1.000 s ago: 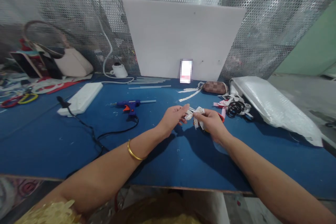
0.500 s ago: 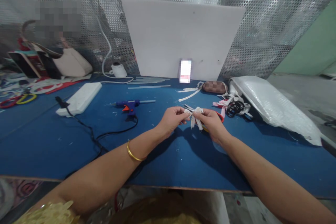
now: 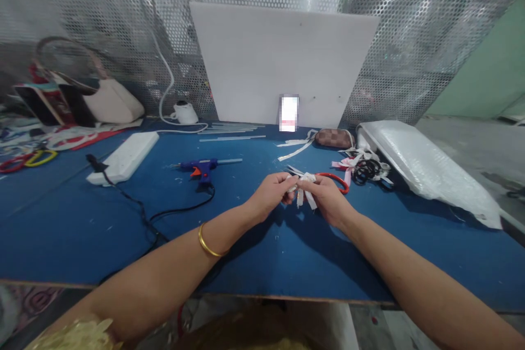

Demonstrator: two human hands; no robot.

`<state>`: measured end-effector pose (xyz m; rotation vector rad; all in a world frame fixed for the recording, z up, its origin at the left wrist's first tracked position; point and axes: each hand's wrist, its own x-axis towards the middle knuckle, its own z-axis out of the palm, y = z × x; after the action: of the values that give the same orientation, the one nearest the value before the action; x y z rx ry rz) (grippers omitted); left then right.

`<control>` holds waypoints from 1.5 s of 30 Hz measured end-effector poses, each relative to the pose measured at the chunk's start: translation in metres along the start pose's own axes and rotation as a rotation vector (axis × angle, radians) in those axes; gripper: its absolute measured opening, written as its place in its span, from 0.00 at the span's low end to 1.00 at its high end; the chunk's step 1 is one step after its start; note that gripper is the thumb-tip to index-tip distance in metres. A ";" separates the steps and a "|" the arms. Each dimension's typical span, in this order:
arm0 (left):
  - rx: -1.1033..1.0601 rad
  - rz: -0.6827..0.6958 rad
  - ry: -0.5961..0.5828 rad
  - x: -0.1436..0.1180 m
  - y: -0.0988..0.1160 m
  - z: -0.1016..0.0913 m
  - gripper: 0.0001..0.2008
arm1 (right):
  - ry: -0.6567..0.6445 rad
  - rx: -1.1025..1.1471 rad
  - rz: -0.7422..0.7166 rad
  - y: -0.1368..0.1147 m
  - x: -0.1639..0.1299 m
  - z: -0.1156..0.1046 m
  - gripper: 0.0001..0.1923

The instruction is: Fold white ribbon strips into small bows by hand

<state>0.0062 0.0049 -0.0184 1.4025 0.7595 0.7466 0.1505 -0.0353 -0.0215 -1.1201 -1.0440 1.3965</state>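
Ribbon bow (image 3: 302,186) (white, writing unreadable) is pinched between left hand (image 3: 270,194) and right hand (image 3: 326,197) above the blue table (image 3: 123,213), its loose tails hanging downward, loops across

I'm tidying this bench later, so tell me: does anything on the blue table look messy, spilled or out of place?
Small white scraps lie scattered over the blue table. The glue gun lies on its side, its black cord trailing loosely toward the front edge. Both hands, left hand and right hand, pinch a white ribbon bow.
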 end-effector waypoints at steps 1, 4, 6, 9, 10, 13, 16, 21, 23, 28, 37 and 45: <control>-0.013 0.006 0.002 0.000 0.000 0.000 0.17 | -0.022 0.018 0.008 -0.001 -0.001 0.001 0.13; -0.082 0.007 -0.010 0.000 0.001 0.001 0.16 | -0.077 0.059 0.014 -0.004 -0.002 0.004 0.13; -0.138 0.003 -0.012 -0.001 0.001 0.002 0.15 | -0.087 0.075 0.009 -0.005 -0.003 0.005 0.12; -0.257 -0.041 -0.028 -0.002 0.003 0.004 0.13 | -0.079 0.093 -0.008 -0.006 -0.004 0.005 0.13; -0.315 -0.073 -0.047 -0.003 0.003 0.005 0.13 | -0.073 0.099 -0.022 -0.005 -0.003 0.004 0.13; -0.489 -0.181 -0.126 -0.003 0.003 0.005 0.11 | -0.064 0.083 -0.086 -0.002 -0.002 0.002 0.13; -0.512 -0.248 -0.149 -0.001 0.000 0.003 0.12 | -0.004 -0.011 -0.142 0.001 -0.001 0.001 0.13; -0.216 -0.090 0.091 0.001 -0.003 0.001 0.16 | 0.042 -0.041 -0.097 0.002 0.001 0.002 0.13; -0.146 -0.017 0.126 0.001 -0.002 0.001 0.17 | 0.008 -0.023 -0.077 0.001 0.001 0.001 0.13; -0.057 0.013 0.100 0.000 0.000 0.000 0.18 | 0.013 -0.051 -0.067 0.001 0.002 -0.002 0.14; -0.063 0.043 0.142 -0.002 0.000 0.001 0.12 | -0.002 -0.074 -0.080 -0.002 0.000 0.003 0.15; -0.157 -0.069 0.114 0.001 -0.003 -0.001 0.19 | 0.070 -0.056 -0.114 0.001 0.003 0.000 0.15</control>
<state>0.0061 0.0056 -0.0210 1.1947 0.8160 0.8190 0.1504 -0.0325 -0.0233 -1.1248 -1.0851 1.2363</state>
